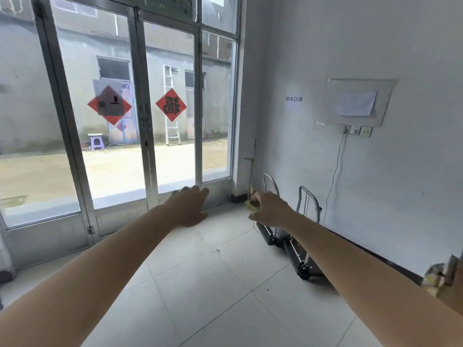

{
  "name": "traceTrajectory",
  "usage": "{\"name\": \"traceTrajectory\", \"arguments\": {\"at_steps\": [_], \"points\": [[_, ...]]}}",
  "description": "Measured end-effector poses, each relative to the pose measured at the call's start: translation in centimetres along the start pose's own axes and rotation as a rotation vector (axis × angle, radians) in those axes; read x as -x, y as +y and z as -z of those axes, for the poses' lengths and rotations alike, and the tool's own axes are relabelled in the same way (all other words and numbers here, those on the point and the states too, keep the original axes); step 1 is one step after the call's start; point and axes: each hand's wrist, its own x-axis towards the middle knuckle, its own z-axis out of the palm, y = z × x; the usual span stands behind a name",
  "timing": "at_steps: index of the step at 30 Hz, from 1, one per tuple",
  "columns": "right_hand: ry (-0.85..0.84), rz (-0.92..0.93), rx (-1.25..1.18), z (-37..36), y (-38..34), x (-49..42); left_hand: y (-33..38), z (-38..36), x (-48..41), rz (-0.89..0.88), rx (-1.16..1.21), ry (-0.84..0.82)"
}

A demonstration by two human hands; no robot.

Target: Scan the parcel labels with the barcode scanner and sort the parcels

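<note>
Both my arms stretch forward over a white tiled floor. My left hand [191, 207] is held flat with fingers apart and holds nothing. My right hand [270, 209] is curled, pinching a small yellow-green object [251, 205] between thumb and fingers; what the object is I cannot tell. No parcels and no clear barcode scanner are in view.
Glass doors [140, 121] with metal frames fill the wall ahead, with red paper squares on them. Two folded black hand trolleys [298, 246] lean against the right white wall. A cable [335, 171] hangs from a wall socket. Something brownish [441, 279] sits at the right edge.
</note>
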Motion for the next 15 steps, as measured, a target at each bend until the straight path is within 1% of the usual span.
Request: {"name": "traceTrajectory", "arguments": {"at_steps": [3,7,8,11,13,15], "points": [[0.003,-0.072,0.029,-0.2,3.6,-4.9,0.8,-1.8,-7.4,-0.100,0.031,0.010],[0.055,-0.211,0.059,1.6,9.9,-10.3,4.2,-3.2,-18.1,-0.224,0.093,-0.007],[0.086,-0.266,0.053,2.7,12.2,-11.5,5.8,-3.0,-21.6,-0.275,0.111,-0.005],[0.135,-0.387,0.053,5.6,17.2,-12.1,9.9,-2.4,-28.2,-0.376,0.161,0.017],[0.190,-0.511,0.051,7.3,21.5,-11.7,14.3,-2.7,-32.6,-0.476,0.212,0.049],[0.257,-0.641,0.043,8.7,25.7,-10.2,19.4,-3.2,-36.1,-0.593,0.262,0.031]]}}
